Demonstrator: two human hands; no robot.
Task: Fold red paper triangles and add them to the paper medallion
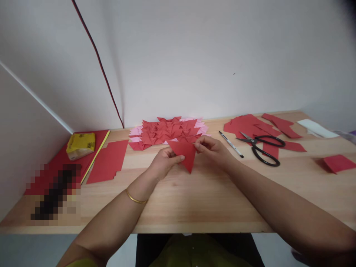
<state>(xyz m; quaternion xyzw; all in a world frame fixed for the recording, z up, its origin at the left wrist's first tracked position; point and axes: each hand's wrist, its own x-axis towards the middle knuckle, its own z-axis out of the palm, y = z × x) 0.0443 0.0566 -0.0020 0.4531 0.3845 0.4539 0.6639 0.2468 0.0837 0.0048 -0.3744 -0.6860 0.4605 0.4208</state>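
A red paper triangle [189, 158], one point downward, is held up between my two hands above the wooden table. My left hand [167, 162] grips its left side, thumb across the front. At the upper right corner, my right hand [210, 149] pinches the paper between thumb and fingertips. Just behind stands a cluster of folded red and pink paper pieces [168, 129] with pointed tips, against the wall.
Black-handled scissors [257, 142] lie open at the right beside red paper scraps [247, 124] and a pen [230, 144]. A folded red paper [339, 163] sits far right. To the left are a red sheet [108, 162] and a yellow packet [81, 145]. One corner is pixelated.
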